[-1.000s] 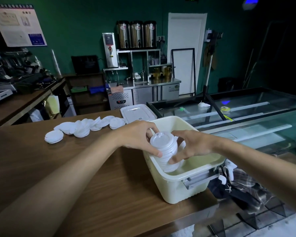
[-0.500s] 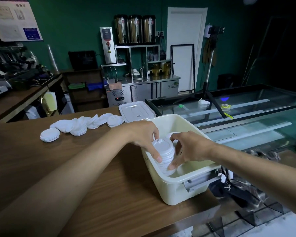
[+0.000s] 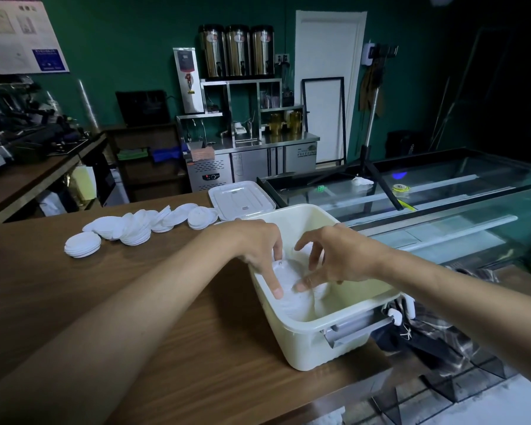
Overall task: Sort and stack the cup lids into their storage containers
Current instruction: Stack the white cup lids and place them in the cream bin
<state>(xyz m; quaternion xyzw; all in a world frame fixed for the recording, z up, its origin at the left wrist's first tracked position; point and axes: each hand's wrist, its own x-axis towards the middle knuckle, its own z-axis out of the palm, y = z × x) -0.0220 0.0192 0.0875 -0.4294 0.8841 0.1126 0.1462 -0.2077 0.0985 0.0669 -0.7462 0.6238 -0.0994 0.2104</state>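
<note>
One stack [image 3: 292,291] of lids is in the bin [image 3: 344,322], so my read is the task is early and most of it is left. Head view, the only one: the stack sits low in the bin's near-left corner, leaning against the wall, not quite upright. The left hand [image 3: 259,253] brackets it, with the thumb down the near side and the fingers over the far side, pinching it lightly. The right hand [image 3: 339,260] has its fingers spread and loosely bent, and only the thumb tip touches the stack. That looks like steadying rather than a grip. The rest of the bin floor that shows is bare, apart from a pale shape behind the hands that I can't identify. The loose lids [image 3: 135,228] are not yet done: several low overlapping piles in a row on the counter [image 3: 135,317], far-left of the bin and well apart from both hands. The bin cover [image 3: 241,204] lies flat just beyond them, touching or nearly touching the bin's far rim. All the lids are white, round, thin plastic. The stack's top one shows a raised moulded rim, nested tight. The counter piles look flatter, possibly a second type, but it's too dim to tell.
</note>
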